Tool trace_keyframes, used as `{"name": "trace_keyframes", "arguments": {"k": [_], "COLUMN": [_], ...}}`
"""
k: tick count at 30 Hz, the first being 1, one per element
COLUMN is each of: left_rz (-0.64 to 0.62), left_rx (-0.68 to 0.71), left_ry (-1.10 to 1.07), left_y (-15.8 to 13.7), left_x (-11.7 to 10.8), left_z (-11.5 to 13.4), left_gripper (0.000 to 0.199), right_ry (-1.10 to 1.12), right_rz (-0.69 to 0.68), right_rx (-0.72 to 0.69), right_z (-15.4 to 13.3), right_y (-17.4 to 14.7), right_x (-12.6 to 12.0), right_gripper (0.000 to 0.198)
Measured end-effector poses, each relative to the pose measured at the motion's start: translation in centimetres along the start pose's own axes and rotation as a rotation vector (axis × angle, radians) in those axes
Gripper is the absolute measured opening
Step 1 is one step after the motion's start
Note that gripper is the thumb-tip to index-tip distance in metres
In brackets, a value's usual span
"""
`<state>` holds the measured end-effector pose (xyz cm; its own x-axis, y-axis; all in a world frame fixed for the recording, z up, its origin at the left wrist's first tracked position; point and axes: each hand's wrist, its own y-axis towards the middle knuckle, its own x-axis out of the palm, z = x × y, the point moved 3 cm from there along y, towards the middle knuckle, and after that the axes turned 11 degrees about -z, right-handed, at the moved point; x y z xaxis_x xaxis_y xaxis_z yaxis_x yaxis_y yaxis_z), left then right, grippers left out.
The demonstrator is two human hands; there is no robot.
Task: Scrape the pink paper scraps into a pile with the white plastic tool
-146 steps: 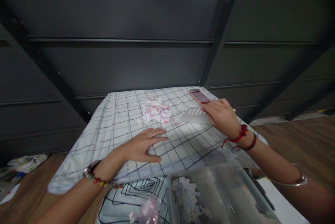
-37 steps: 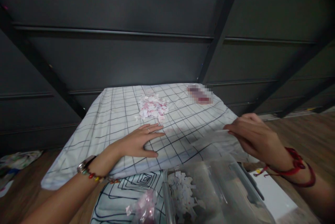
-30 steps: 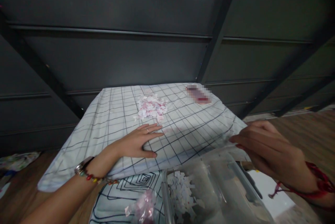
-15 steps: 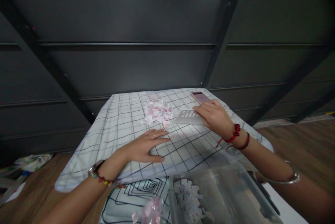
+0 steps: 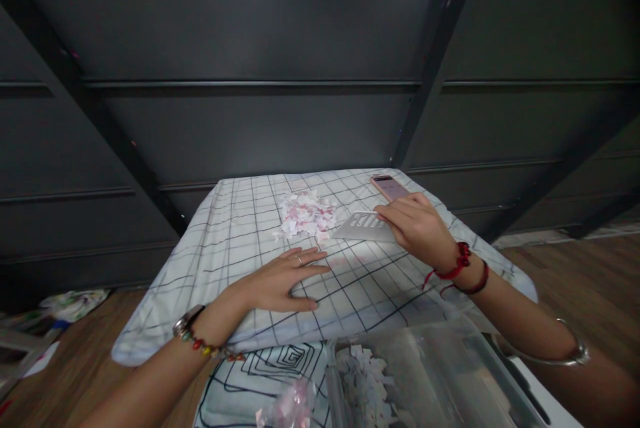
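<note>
My right hand (image 5: 417,225) grips a flat white plastic scraper (image 5: 367,228) with slots along its upper part. The scraper stands tilted on the checked cloth, its left corner close to a loose heap of small white and pink paper scraps (image 5: 307,215). Palm down on the cloth just in front of the heap, my left hand (image 5: 287,281) has its fingers spread and holds nothing. A phone (image 5: 390,188) with a lit screen lies beyond my right hand, partly hidden by it.
The white checked cloth (image 5: 220,261) covers a small table against a dark panelled wall (image 5: 260,128). Nearer me stands a clear plastic box (image 5: 425,361) with paper scraps (image 5: 365,385) inside. Beside it, a clear bag with pink contents (image 5: 295,405) rests on patterned fabric (image 5: 235,388).
The view has shifted slightly, so most things appear a little farther right. The scraper's left corner has come slightly closer to the heap and the scraper tilts more. My left hand stays in place.
</note>
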<state>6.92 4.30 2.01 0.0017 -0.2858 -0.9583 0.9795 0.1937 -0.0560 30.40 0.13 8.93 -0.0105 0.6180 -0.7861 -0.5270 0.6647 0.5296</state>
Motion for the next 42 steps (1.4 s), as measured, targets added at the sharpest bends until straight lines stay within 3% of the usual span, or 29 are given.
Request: {"name": "trace_keyframes", "arguments": {"k": [6, 11, 16, 22, 26, 31, 42], "left_rz": [0.021, 0.013, 0.023, 0.050, 0.058, 0.077, 0.082], "left_rx": [0.008, 0.002, 0.012, 0.027, 0.032, 0.056, 0.045], "left_ry": [-0.002, 0.009, 0.008, -0.008, -0.007, -0.031, -0.107], "left_y": [-0.1, -0.1, -0.1, -0.1, -0.2, -0.1, -0.2], "left_x": [0.1, 0.2, 0.1, -0.2, -0.2, -0.3, -0.4], "left_z": [0.0, -0.1, -0.1, 0.3, 0.3, 0.4, 0.4], "left_gripper": [0.062, 0.060, 0.058, 0.055, 0.055, 0.053, 0.049], "right_ry": [0.033, 0.038, 0.001, -0.027, 0.015, 0.013, 0.076], "right_rz": [-0.018, -0.003, 0.062, 0.012, 0.015, 0.066, 0.049], "right_rx": [-0.024, -0.071, -0.024, -0.092, -0.130, -0.074, -0.140], "right_z": [-0.3, -0.6, -0.8, -1.2, -1.1, -0.9, -1.4], "right_y": [0.9, 0.4, 0.3, 0.9, 0.5, 0.2, 0.7], "right_x": [1.4, 0.5, 0.0, 0.7, 0.0, -0.9, 0.0], "right_gripper": [0.021, 0.022, 0.019, 0.021, 0.020, 0.019, 0.021]}}
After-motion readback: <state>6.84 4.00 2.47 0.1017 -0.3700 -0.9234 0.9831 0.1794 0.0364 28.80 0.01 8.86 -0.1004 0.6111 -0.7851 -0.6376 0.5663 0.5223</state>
